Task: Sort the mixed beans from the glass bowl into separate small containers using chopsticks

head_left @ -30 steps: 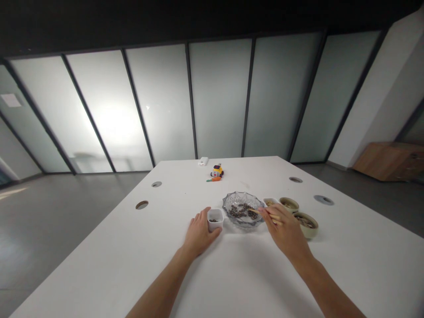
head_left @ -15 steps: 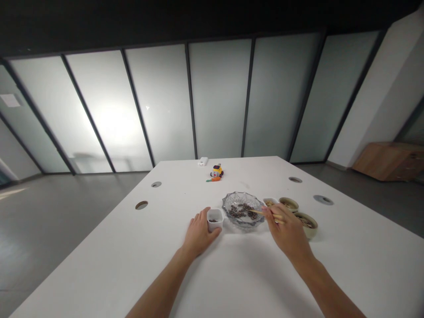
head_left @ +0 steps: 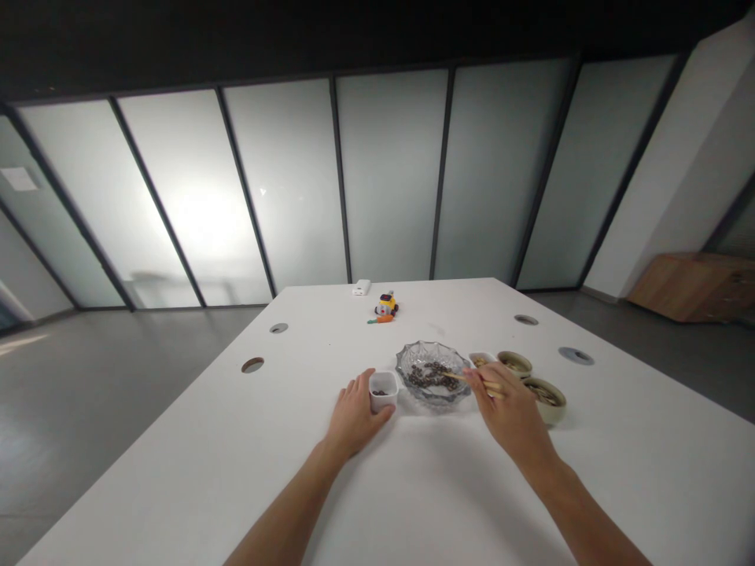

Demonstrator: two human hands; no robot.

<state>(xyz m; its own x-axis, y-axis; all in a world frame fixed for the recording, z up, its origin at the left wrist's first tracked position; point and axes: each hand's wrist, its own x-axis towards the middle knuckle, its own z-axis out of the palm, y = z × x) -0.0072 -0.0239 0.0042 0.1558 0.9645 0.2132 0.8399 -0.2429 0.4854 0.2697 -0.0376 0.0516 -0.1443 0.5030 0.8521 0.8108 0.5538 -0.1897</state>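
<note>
My left hand (head_left: 355, 417) rests on the white table (head_left: 413, 503), its fingers curled against the left side of a small white square cup (head_left: 383, 390) with a few dark bits in it. My right hand (head_left: 512, 417) is closed around a pair of wooden chopsticks (head_left: 472, 380). Their tips reach into a clear cut-glass bowl (head_left: 433, 373) of dark and brown pieces, just right of the white cup.
Right of the glass bowl stand a small white dish (head_left: 482, 359) and two greenish bowls (head_left: 515, 364) (head_left: 545, 395). Farther back lie a yellow toy (head_left: 387, 303), an orange carrot-like piece (head_left: 382, 319) and a white box (head_left: 362, 287). Round cable holes (head_left: 252, 365) dot the table.
The chopstick tips have shifted slightly inside the glass bowl. My left hand stays against the white cup.
</note>
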